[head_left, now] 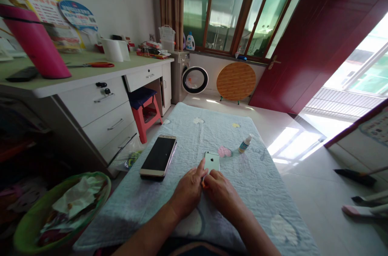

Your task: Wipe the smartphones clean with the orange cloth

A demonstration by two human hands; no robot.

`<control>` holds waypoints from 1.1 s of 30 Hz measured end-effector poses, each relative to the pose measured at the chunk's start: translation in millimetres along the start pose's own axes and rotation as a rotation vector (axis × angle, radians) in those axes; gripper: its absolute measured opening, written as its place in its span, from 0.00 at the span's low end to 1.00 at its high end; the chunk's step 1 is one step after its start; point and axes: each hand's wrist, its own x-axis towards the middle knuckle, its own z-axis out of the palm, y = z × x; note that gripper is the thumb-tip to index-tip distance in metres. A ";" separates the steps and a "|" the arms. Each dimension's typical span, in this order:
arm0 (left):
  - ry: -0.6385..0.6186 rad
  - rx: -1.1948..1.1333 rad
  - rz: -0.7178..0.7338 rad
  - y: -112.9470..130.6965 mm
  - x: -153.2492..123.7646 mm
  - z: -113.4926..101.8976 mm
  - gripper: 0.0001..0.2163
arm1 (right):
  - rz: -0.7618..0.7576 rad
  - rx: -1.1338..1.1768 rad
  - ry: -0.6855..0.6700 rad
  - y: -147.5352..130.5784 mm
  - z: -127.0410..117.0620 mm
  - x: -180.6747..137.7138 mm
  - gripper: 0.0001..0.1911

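Orange piece (204, 183), probably within tight right grip (218, 186)

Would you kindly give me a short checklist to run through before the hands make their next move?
1. Pale phone lying back side up: ok, the logo shows.
2. Left hand at the pale phone: ok.
3. Right hand's grip on the orange item: cannot tell, mostly covered.
4. Pale phone's lower end in view: not ok, hands hide it.
5. Dark-screened phone apart from both hands: ok.
6. Small bottle apart too: ok.
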 end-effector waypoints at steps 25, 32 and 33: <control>-0.090 0.250 0.263 12.6 0.3 -4.4 0.08 | 0.051 0.023 0.042 43.4 -22.8 28.6 0.10; -0.098 0.197 0.256 12.5 -0.1 -5.9 0.07 | 0.124 -0.046 0.129 68.4 -25.9 77.9 0.09; -0.099 0.195 0.255 12.8 -0.1 -6.2 0.07 | 0.131 -0.045 0.137 68.1 -24.3 81.0 0.09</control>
